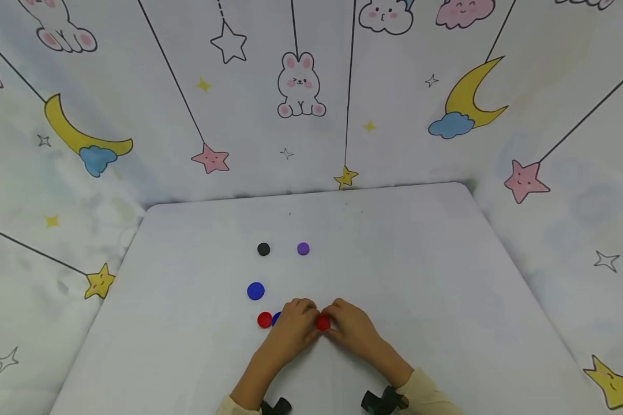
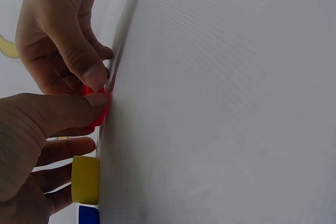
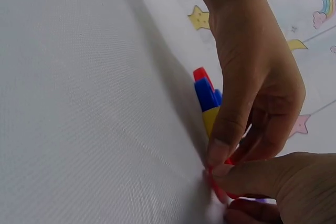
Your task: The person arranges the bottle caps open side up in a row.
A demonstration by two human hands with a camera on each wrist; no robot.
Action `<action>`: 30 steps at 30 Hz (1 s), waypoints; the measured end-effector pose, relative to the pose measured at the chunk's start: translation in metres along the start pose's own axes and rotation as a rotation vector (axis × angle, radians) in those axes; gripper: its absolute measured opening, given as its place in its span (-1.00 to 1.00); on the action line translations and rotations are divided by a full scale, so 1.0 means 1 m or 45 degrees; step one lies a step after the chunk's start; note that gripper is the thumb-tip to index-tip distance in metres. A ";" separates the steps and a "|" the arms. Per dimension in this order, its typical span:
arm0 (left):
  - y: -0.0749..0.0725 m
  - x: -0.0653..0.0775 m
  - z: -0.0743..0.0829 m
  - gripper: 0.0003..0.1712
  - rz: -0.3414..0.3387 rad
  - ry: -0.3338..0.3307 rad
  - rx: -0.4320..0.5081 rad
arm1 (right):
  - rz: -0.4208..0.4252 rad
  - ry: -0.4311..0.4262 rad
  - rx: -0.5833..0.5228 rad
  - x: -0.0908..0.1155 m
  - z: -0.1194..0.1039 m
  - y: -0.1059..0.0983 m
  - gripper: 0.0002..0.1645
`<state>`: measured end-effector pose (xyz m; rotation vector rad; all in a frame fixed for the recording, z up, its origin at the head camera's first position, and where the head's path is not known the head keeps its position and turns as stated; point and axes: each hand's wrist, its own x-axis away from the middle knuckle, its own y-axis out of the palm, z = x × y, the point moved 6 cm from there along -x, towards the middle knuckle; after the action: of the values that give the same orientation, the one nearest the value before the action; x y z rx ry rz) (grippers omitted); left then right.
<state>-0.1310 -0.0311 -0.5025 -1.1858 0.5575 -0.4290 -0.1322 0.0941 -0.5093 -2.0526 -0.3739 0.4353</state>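
Note:
A red round piece sits between the fingertips of both hands, low over or on the white table. My left hand pinches it from the left with the thumb nearest me, and my right hand grips its other side. Thumbs and fingers cover part of the piece in both wrist views. Beside my left fingers stands a yellow block, hidden in the head view. Left of that come a blue piece, partly covered by the left hand, and another red round piece.
Farther back on the white table lie a larger blue disc, a black disc and a purple disc. A cloth printed with stars, moons and rabbits rises behind and along both sides.

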 end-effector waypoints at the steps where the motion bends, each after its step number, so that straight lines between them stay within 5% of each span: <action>1: 0.000 0.001 0.000 -0.71 -0.001 0.000 -0.003 | 0.006 0.003 -0.003 0.000 -0.001 0.001 -0.66; 16: 0.000 0.010 -0.013 -0.71 -0.055 -0.087 -0.043 | 0.001 0.010 0.016 -0.007 -0.010 0.013 -0.71; 30: -0.001 0.017 -0.017 -0.70 0.044 -0.113 0.024 | -0.069 0.050 -0.039 -0.012 -0.008 0.020 -0.69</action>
<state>-0.1281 -0.0537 -0.5094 -1.1698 0.4957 -0.3499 -0.1374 0.0733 -0.5213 -2.0725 -0.4134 0.3582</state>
